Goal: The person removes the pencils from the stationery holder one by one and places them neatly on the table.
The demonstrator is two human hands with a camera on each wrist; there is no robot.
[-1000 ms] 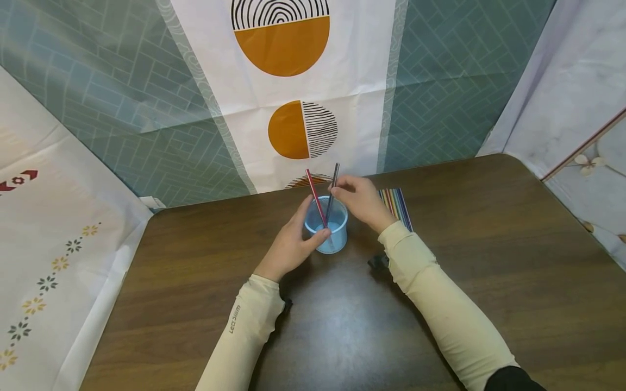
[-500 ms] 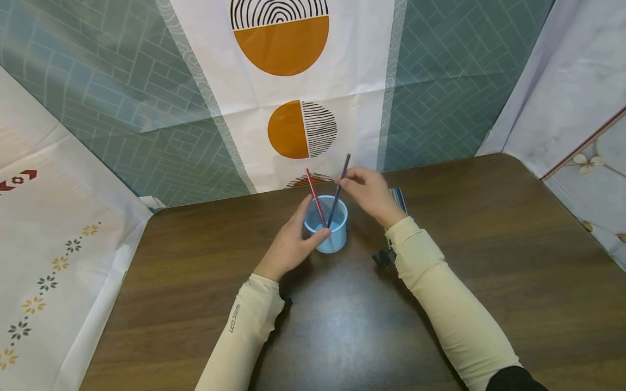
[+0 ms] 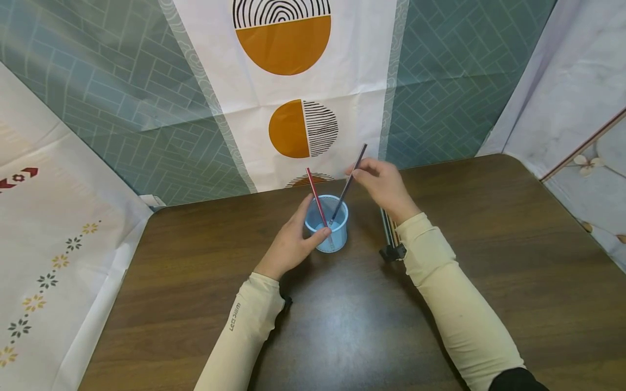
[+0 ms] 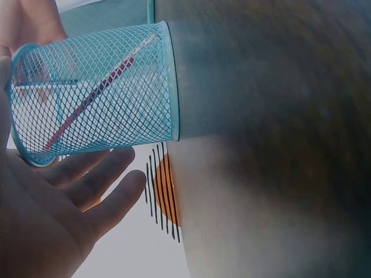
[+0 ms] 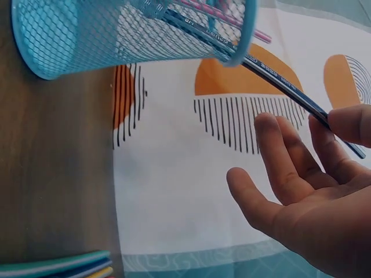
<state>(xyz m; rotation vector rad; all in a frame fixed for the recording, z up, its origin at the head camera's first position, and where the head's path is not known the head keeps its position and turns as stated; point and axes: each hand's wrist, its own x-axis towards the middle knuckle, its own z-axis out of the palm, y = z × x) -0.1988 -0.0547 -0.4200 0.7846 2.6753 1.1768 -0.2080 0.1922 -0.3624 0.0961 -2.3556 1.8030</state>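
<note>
A light-blue mesh pen holder (image 3: 329, 239) stands upright on the table. My left hand (image 3: 289, 244) holds it by the rim, thumb on the near side and index finger on the far left. In the left wrist view, the other fingers (image 4: 107, 179) spread loosely beside the mesh. A red pencil (image 3: 315, 190) leans inside, visible through the mesh. My right hand (image 3: 383, 187) pinches a dark pencil (image 3: 348, 184) near its upper end between thumb and index finger; its lower part is inside the holder. In the right wrist view, the remaining right fingers (image 5: 278, 156) are free of it.
A row of coloured pencils (image 3: 388, 228) lies right of the holder, partly hidden under my right wrist. The black wrist camera (image 3: 393, 252) sits beside the right sleeve. A patterned cloth (image 3: 362, 81) hangs behind the brown table (image 3: 186, 282).
My right hand has moved right and up with the dark pencil, which now tilts further right with its tip in the holder. The left hand and red pencil stay put.
</note>
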